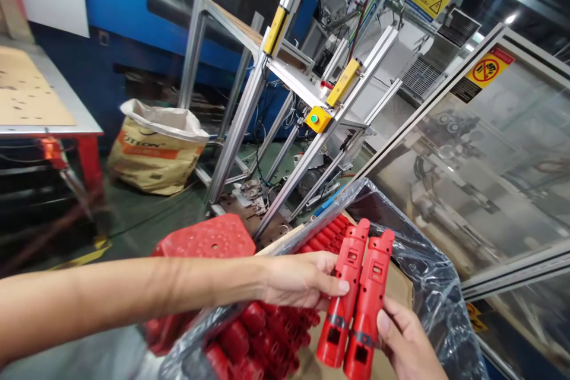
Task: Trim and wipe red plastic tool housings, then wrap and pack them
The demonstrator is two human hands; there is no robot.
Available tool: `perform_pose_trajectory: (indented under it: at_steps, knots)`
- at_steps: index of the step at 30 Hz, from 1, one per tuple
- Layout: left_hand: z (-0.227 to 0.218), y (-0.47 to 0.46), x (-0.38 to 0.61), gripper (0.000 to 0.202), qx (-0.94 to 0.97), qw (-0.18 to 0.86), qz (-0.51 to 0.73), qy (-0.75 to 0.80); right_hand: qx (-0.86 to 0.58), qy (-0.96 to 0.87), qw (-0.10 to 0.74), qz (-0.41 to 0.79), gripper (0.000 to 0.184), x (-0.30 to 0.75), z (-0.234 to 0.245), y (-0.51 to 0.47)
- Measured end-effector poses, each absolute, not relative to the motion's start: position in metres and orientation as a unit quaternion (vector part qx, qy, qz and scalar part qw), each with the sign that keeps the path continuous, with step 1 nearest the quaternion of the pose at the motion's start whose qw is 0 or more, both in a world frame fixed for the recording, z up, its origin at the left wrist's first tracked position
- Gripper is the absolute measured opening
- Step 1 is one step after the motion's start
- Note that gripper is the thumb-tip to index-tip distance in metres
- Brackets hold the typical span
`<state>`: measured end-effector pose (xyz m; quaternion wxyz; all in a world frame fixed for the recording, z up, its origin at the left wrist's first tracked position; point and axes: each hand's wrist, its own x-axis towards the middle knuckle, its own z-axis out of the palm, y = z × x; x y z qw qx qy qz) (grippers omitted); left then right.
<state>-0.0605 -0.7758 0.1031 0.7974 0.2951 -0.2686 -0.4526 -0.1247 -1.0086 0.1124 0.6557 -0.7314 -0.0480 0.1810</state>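
Observation:
Two red plastic tube-shaped housings are held side by side over a lined box. My left hand is closed on the left housing, its thumb lying across the front. Around the lower side of the right housing my right hand is closed, thumb on the edge. Both housings have small square openings, a dark band and a larger opening near the bottom end. They tilt slightly, nearly touching each other. Beneath them, many similar red housings lie in rows in the box, with a cardboard sheet partly showing.
Clear plastic liner drapes over the box edge. A red stool stands beside the box. Further off are an aluminium frame with a yellow button box, an open paper sack, a table and a transparent guard panel.

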Motion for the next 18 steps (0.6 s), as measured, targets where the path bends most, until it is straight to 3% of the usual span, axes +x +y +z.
perform_pose_trajectory:
  at_steps: [10,18]
  knots:
    - [0.104,-0.773,-0.06,0.036,0.267,0.797,-0.463,-0.279,-0.767,-0.015,0.632,0.109,0.06,-0.136,0.129,-0.988]
    - [0.1,-0.78,-0.063,0.041,0.294,0.82,-0.436,-0.227,-0.764,-0.016,0.628,0.15,0.054,-0.126,0.12,-0.997]
